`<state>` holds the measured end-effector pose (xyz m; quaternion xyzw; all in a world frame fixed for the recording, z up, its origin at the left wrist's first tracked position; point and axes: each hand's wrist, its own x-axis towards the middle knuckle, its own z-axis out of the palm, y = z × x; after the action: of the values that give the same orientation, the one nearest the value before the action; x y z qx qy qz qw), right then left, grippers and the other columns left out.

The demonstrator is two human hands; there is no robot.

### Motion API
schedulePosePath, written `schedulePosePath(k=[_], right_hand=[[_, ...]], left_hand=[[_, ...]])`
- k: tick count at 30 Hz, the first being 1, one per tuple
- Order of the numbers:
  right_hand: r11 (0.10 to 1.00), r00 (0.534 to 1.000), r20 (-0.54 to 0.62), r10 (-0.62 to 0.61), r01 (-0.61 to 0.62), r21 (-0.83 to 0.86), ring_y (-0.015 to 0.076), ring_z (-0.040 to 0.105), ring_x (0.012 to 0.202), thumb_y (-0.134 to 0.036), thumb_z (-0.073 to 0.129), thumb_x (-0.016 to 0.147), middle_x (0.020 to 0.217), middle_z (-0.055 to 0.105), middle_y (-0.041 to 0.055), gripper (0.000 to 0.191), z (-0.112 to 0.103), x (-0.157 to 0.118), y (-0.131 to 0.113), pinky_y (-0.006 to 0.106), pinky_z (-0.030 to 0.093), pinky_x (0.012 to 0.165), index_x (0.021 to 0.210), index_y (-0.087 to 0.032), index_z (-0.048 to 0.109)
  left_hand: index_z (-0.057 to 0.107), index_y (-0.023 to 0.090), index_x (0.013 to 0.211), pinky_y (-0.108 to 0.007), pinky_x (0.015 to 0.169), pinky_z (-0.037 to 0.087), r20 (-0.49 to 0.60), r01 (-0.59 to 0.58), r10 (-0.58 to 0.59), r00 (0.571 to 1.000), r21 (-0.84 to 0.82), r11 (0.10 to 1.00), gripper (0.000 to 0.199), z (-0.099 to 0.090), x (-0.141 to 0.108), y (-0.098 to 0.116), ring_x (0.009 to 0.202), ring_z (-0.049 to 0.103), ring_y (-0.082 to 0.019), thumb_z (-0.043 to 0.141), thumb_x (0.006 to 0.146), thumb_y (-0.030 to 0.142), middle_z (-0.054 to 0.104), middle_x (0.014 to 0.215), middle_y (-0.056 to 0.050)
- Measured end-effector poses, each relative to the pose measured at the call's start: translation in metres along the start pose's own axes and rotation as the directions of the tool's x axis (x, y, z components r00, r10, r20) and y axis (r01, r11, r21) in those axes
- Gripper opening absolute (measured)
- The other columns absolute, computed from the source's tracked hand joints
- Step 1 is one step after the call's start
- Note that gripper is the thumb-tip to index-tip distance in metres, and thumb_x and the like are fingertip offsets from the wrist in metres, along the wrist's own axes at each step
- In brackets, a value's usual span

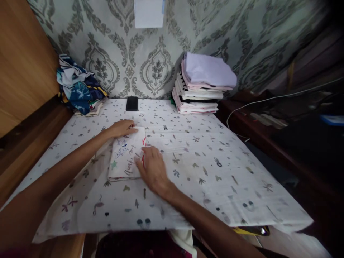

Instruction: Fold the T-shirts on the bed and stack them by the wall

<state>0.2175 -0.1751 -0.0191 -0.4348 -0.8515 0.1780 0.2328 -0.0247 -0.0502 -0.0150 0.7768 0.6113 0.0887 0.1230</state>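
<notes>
A folded white cloth garment point(126, 154) with handwritten-style lettering, a blue drawing, a green star and red marks lies on the cloth-covered table. My left hand point(122, 128) rests at its far edge, fingers stretched out over the corner and holding nothing. On the near right side, my right hand point(154, 168) touches the garment's right edge beside the red marks. Its thumb and forefinger are apart, lying on the fabric, and the hand is slightly blurred. Layers of the fold show along the near edge.
A tall stack of folded clothes point(206, 82) with a lilac piece on top stands at the back right. Crumpled dark printed cloth point(80, 86) sits at the back left. A black phone point(132, 103) lies near the wall. A white cable point(258, 100) hangs past the table's right side.
</notes>
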Motion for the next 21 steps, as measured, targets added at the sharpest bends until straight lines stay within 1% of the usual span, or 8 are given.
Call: schedulePosePath(k=[3,7,10,12,14,17,19,21], right_hand=[[0.983,0.986,0.042,0.162,-0.157,-0.095,0.0331,0.053,0.105,-0.048,0.046,0.098,0.108,0.061,0.0177,0.042,-0.011,0.005,0.013,0.053,0.043,0.093,0.106,-0.011,0.064],[0.982,0.979,0.138,0.15,-0.131,-0.138,0.0316,0.052,0.105,-0.043,0.061,0.088,0.101,0.061,0.0139,0.027,-0.011,0.001,0.005,0.05,0.042,0.093,0.083,-0.017,0.063],[0.987,0.981,0.104,0.161,-0.162,0.001,0.0251,0.054,0.093,-0.029,0.064,0.08,0.089,0.061,0.0078,0.015,-0.007,-0.004,0.002,0.041,0.044,0.085,0.071,-0.019,0.056],[0.95,0.978,0.081,0.194,-0.208,0.235,0.0182,0.053,0.076,-0.024,0.061,0.077,0.076,0.058,0.0015,0.013,-0.009,-0.003,0.008,0.032,0.045,0.073,0.069,-0.02,0.051],[0.838,0.975,0.069,0.213,-0.218,0.5,0.0133,0.049,0.063,-0.025,0.058,0.076,0.065,0.053,-0.0034,0.015,-0.019,0.004,0.02,0.026,0.041,0.061,0.067,-0.021,0.048],[0.64,0.968,0.064,0.243,-0.21,0.739,0.0117,0.049,0.056,-0.032,0.064,0.073,0.06,0.053,-0.0051,0.02,-0.043,0.024,0.043,0.023,0.038,0.052,0.07,-0.022,0.047],[0.558,0.951,0.115,0.286,-0.263,0.787,0.0128,0.053,0.055,-0.032,0.067,0.07,0.063,0.059,-0.004,0.021,-0.058,0.042,0.06,0.023,0.041,0.051,0.076,-0.021,0.05],[0.572,0.924,0.171,0.342,-0.35,0.742,0.0133,0.055,0.055,-0.025,0.067,0.07,0.062,0.06,-0.0039,0.017,-0.067,0.057,0.075,0.024,0.043,0.052,0.079,-0.02,0.053]], left_hand=[[0.064,0.017,0.106,-0.029,0.072,0.044,0.117,0.101,-0.092,0.989,-0.073,0.992,0.055,-0.006,-0.005,-0.001,0.087,0.063,-0.026,0.064,0.072,0.06,0.071,0.104,-0.012],[0.064,0.018,0.081,-0.029,0.072,0.044,0.13,0.071,-0.044,0.991,-0.215,0.974,0.038,-0.012,-0.003,0.006,0.084,0.063,-0.025,0.069,0.061,0.05,0.069,0.089,-0.007],[0.06,0.02,0.071,-0.028,0.065,0.044,0.074,0.051,-0.029,0.997,-0.315,0.948,0.029,-0.025,-0.015,0.012,0.074,0.061,-0.022,0.069,0.061,0.046,0.064,0.074,-0.002],[0.06,0.019,0.071,-0.027,0.061,0.044,0.029,0.085,-0.08,0.996,-0.417,0.905,0.029,-0.038,-0.03,0.017,0.07,0.06,-0.02,0.071,0.06,0.044,0.062,0.069,0.001],[0.061,0.019,0.075,-0.027,0.059,0.046,-0.011,0.146,-0.184,0.983,-0.564,0.813,0.033,-0.051,-0.05,0.025,0.069,0.062,-0.02,0.075,0.058,0.043,0.064,0.071,0.001],[0.063,0.019,0.089,-0.03,0.059,0.052,0.008,0.232,-0.38,0.925,-0.804,0.547,0.046,-0.054,-0.079,0.043,0.067,0.065,-0.02,0.082,0.053,0.041,0.07,0.078,0.0],[0.062,0.019,0.096,-0.033,0.061,0.055,0.06,0.252,-0.47,0.881,-0.899,0.358,0.056,-0.039,-0.094,0.056,0.066,0.066,-0.021,0.085,0.049,0.039,0.071,0.081,-0.002],[0.061,0.018,0.095,-0.034,0.061,0.055,0.099,0.278,-0.539,0.837,-0.924,0.261,0.058,-0.016,-0.104,0.064,0.066,0.066,-0.021,0.086,0.046,0.038,0.07,0.08,-0.002]])
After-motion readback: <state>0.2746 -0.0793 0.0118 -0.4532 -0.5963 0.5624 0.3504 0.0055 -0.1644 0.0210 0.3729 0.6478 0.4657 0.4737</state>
